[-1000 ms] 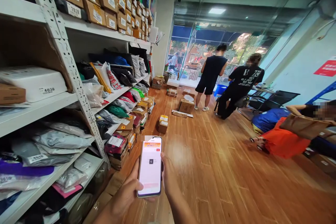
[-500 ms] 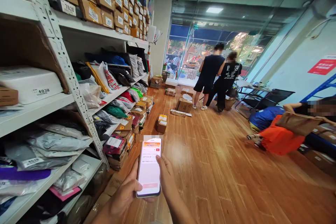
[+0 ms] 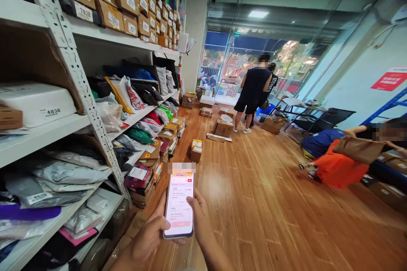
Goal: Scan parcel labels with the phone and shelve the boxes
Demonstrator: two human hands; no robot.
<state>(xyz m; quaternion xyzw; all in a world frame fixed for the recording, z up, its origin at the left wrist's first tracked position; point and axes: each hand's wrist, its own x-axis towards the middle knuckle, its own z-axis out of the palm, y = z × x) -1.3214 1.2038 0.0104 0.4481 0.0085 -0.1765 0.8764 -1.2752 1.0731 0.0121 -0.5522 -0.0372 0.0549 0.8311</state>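
A smartphone (image 3: 178, 209) with a lit white and pink screen is held upright in front of me, low in the middle of the head view. My left hand (image 3: 155, 226) is closed round its left side and lower edge, the thumb on the lower left of the screen. On the phone's right edge rests my right hand (image 3: 202, 217), its thumb over the right part of the screen and its other fingers behind. Lines of small text fill the screen, too small to read. A blurred patch covers the phone's top.
On the left, a white metal shelf (image 3: 68, 120) carries labelled boxes (image 3: 130, 2) and bagged parcels (image 3: 133, 95). A small carton (image 3: 196, 150) sits on the wooden floor (image 3: 254, 203). A person in black (image 3: 254, 89) stands ahead with another; someone in an orange skirt (image 3: 340, 165) bends at right.
The phone screen has gone from nearly blank to rows of text. Ahead, the person in the printed black shirt has moved left, partly behind the other. Both hands stay on the phone.
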